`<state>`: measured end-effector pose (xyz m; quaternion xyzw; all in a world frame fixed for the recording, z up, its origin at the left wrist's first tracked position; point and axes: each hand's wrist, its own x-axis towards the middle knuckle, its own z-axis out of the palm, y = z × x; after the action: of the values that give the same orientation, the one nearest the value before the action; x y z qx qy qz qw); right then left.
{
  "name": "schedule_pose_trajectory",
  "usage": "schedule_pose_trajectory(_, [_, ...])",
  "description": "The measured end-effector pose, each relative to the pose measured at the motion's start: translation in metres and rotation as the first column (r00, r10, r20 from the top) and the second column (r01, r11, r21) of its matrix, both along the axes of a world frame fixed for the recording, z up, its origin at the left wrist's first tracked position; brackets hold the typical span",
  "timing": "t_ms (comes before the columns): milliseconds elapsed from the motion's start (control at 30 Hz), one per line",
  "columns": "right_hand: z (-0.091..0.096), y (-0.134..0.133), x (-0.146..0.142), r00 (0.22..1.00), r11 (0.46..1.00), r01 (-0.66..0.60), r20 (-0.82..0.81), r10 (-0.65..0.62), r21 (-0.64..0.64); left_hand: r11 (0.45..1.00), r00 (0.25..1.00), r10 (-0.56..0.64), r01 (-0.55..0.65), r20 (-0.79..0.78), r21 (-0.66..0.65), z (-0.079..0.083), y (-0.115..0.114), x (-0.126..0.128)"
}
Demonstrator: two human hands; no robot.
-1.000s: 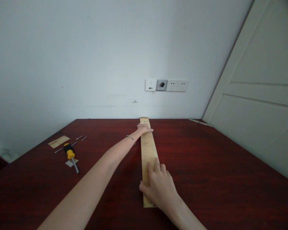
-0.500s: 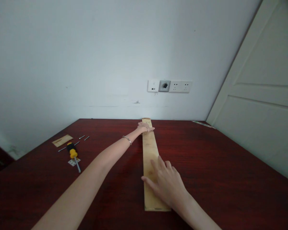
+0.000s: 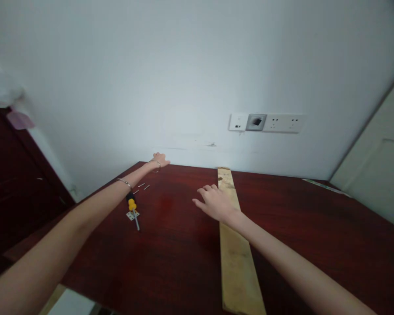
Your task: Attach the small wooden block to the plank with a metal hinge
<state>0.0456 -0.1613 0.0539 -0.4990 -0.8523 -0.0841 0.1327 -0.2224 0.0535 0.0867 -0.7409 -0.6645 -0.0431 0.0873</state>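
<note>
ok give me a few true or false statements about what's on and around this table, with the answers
1. The board lies lengthwise on the table, its far end near the wall. True.
2. No tool lies to the left of the board. False: a screwdriver with a yellow and black handle lies there.
3. The right hand looks nearer the board than the left hand. True.
4. Both arms are bare of jewellery. False: two bracelets are on the left arm.
5. The wall has sockets above the table. True.
</note>
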Motion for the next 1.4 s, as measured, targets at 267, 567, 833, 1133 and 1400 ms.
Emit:
schedule_pose_trajectory(267, [0.002,0.073,-0.100,0.987,0.985,-0.151,0.050,0.155,-0.087,0.973,0.982,0.178,-0.185,-0.061,-0.139,0.002,-0.044,-0.170])
schedule_pose_trajectory(567, [-0.018,0.105,-0.172,0.956,0.948,-0.264,0.083,0.281,-0.177,0.923,0.975,0.223,-0.209,0.007,-0.322,-0.044,-0.088,-0.241])
schedule_pose_trajectory(833, [-0.027,0.102,-0.177,0.952,0.943,-0.261,0.106,0.287,-0.208,0.903,0.968,0.249,-0.218,0.038,-0.371,-0.069,-0.089,-0.230])
schedule_pose_trajectory(1133, [-0.021,0.103,-0.153,0.955,0.952,-0.247,0.121,0.270,-0.180,0.893,0.964,0.267,-0.242,0.012,-0.378,-0.065,-0.089,-0.222])
schedule_pose_trajectory(1400, [-0.004,0.100,-0.103,0.975,0.974,-0.184,0.101,0.198,-0.130,0.911,0.967,0.256,-0.242,-0.004,-0.333,-0.056,-0.092,-0.199])
